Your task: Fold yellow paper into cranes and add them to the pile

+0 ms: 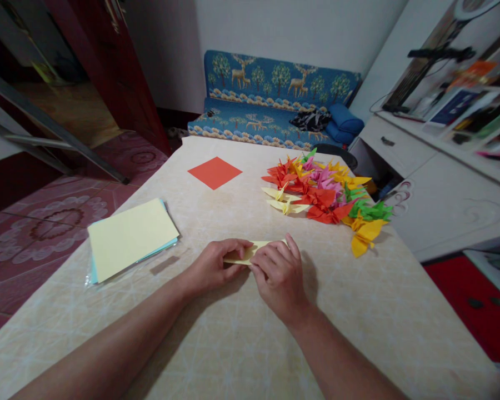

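A folded piece of pale yellow paper (pixel 256 248) is held between both hands over the middle of the table. My left hand (pixel 217 262) pinches its left end, thumb below and fingers on top. Curled over the right part, my right hand (pixel 280 273) presses the paper with thumb and fingers, its index finger raised a little. The hands hide much of the paper, so its exact fold cannot be made out. Beyond them lies a flat red-orange square of paper (pixel 215 173).
Folded paper cranes (pixel 323 191) in several colours cluster at the table's (pixel 216 344) back right. Yellow and light blue sheets (pixel 131 239) lie on a clear plastic sleeve at left. A blue patterned sofa (pixel 270 83) stands behind, a white cabinet (pixel 454 205) at right.
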Tool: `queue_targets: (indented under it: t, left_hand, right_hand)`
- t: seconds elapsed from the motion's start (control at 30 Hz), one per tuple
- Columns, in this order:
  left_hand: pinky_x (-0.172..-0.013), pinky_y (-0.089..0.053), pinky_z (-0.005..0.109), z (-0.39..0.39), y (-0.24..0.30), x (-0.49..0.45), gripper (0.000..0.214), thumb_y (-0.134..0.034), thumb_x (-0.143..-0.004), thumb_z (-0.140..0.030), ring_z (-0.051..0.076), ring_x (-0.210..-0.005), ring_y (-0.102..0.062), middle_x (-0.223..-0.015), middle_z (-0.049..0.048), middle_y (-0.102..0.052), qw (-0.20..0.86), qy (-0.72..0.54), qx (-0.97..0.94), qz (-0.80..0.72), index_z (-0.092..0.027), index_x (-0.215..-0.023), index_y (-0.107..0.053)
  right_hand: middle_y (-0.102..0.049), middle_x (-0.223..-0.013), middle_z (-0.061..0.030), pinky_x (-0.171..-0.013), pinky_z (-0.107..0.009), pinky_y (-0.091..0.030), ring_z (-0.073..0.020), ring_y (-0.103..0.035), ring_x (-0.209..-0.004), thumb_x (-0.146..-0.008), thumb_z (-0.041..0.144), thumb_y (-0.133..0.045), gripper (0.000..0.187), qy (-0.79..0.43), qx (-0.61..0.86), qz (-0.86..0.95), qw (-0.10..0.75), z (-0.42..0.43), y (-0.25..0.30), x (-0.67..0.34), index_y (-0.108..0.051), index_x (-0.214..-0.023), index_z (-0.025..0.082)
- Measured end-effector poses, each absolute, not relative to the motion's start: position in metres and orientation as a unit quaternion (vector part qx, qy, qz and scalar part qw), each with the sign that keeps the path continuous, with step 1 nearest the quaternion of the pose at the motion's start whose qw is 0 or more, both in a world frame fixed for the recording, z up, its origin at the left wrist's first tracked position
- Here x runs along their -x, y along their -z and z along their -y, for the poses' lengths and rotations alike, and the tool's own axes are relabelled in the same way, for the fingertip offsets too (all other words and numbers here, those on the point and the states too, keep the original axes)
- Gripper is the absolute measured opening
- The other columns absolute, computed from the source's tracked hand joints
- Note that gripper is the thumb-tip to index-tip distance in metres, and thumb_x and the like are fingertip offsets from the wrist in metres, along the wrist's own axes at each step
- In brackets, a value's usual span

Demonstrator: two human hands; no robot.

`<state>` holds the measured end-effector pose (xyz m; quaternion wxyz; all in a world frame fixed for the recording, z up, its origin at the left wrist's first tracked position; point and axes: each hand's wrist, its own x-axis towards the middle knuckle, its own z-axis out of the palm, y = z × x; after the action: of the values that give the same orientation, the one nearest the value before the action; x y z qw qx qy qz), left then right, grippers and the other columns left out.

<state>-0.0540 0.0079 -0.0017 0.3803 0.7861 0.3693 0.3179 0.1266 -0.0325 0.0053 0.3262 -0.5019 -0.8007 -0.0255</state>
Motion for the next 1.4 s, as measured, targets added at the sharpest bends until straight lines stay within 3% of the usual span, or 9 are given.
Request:
queue_targets:
  t: [0.23, 0.47, 0.73, 0.83, 1.03, 1.17, 1.27, 1.4]
  left_hand:
    - [-0.077, -0.049, 0.027, -0.008, 0.000, 0.054, 0.009, -0.059, -0.074, -0.015, 0.017, -0.089, -0.064, -0.110, 0.0073, -0.067, 0.374, -0.320, -0.791, -0.364, -0.016, -0.083, -0.060]
    - [-0.089, -0.048, 0.030, -0.009, -0.002, 0.054, 0.017, -0.062, -0.081, -0.025, 0.021, -0.102, -0.063, -0.111, 0.0091, -0.067, 0.399, -0.325, -0.789, -0.335, -0.017, -0.093, -0.070]
    - [-0.092, -0.049, 0.036, -0.013, 0.005, 0.052, 0.018, -0.065, -0.081, -0.029, 0.022, -0.099, -0.065, -0.096, 0.0092, -0.073, 0.424, -0.363, -0.766, -0.319, -0.019, -0.092, -0.074]
    - [-0.097, -0.046, 0.040, -0.014, 0.007, 0.052, 0.013, -0.068, -0.079, -0.026, 0.021, -0.095, -0.066, -0.090, 0.0082, -0.074, 0.428, -0.373, -0.764, -0.306, -0.018, -0.087, -0.075]
    - [-0.093, -0.049, 0.039, -0.013, 0.007, 0.052, 0.009, -0.073, -0.073, -0.025, 0.023, -0.104, -0.062, -0.092, 0.0100, -0.073, 0.410, -0.355, -0.773, -0.329, -0.017, -0.069, -0.072]
    - [-0.091, -0.049, 0.036, -0.012, 0.007, 0.051, 0.013, -0.069, -0.075, -0.022, 0.022, -0.105, -0.061, -0.095, 0.0097, -0.072, 0.390, -0.341, -0.789, -0.331, -0.016, -0.064, -0.068]
    - [-0.091, -0.048, 0.035, -0.013, 0.007, 0.050, 0.005, -0.071, -0.072, -0.020, 0.021, -0.104, -0.061, -0.098, 0.0086, -0.071, 0.364, -0.342, -0.800, -0.332, -0.017, -0.077, -0.070]
    - [-0.089, -0.048, 0.033, -0.013, 0.006, 0.057, 0.022, -0.067, -0.076, -0.024, 0.020, -0.101, -0.061, -0.108, 0.0077, -0.067, 0.340, -0.308, -0.825, -0.329, -0.022, -0.097, -0.072]
  right_hand:
    - [-0.067, -0.082, 0.0014, -0.110, -0.050, -0.025, -0.0179, -0.056, -0.086, -0.084, 0.016, -0.059, 0.013, 0.034, 0.498, 0.799, 0.335, 0.032, -0.003, -0.125, -0.066, -0.077, 0.025]
    - [-0.066, -0.081, 0.0009, -0.109, -0.047, -0.026, -0.0177, -0.056, -0.085, -0.084, 0.020, -0.060, 0.008, 0.011, 0.518, 0.784, 0.343, 0.030, -0.002, -0.127, -0.062, -0.077, 0.022]
    - [-0.065, -0.077, 0.0016, -0.107, -0.045, -0.028, -0.0175, -0.056, -0.082, -0.084, 0.020, -0.061, 0.011, 0.007, 0.522, 0.780, 0.344, 0.029, -0.001, -0.131, -0.062, -0.073, 0.022]
    - [-0.063, -0.073, 0.0021, -0.107, -0.044, -0.029, -0.0173, -0.055, -0.080, -0.083, 0.018, -0.060, 0.013, 0.010, 0.522, 0.783, 0.339, 0.029, 0.001, -0.135, -0.061, -0.071, 0.022]
    - [-0.062, -0.071, 0.0025, -0.105, -0.044, -0.028, -0.0164, -0.053, -0.077, -0.081, 0.014, -0.060, 0.016, -0.016, 0.523, 0.798, 0.297, 0.032, 0.001, -0.140, -0.061, -0.067, 0.022]
    - [-0.061, -0.075, -0.0005, -0.092, -0.040, -0.039, -0.0172, -0.053, -0.078, -0.079, 0.012, -0.059, 0.014, -0.044, 0.522, 0.818, 0.238, 0.038, -0.011, -0.143, -0.062, -0.068, 0.020]
    - [-0.060, -0.073, -0.0028, -0.078, -0.036, -0.043, -0.0187, -0.054, -0.077, -0.076, 0.009, -0.057, 0.014, -0.056, 0.529, 0.820, 0.209, 0.040, -0.017, -0.146, -0.063, -0.067, 0.019]
    - [-0.060, -0.075, -0.0046, -0.077, -0.037, -0.045, -0.0205, -0.056, -0.079, -0.078, 0.011, -0.053, 0.014, -0.068, 0.550, 0.791, 0.257, 0.040, -0.021, -0.138, -0.063, -0.071, 0.019]
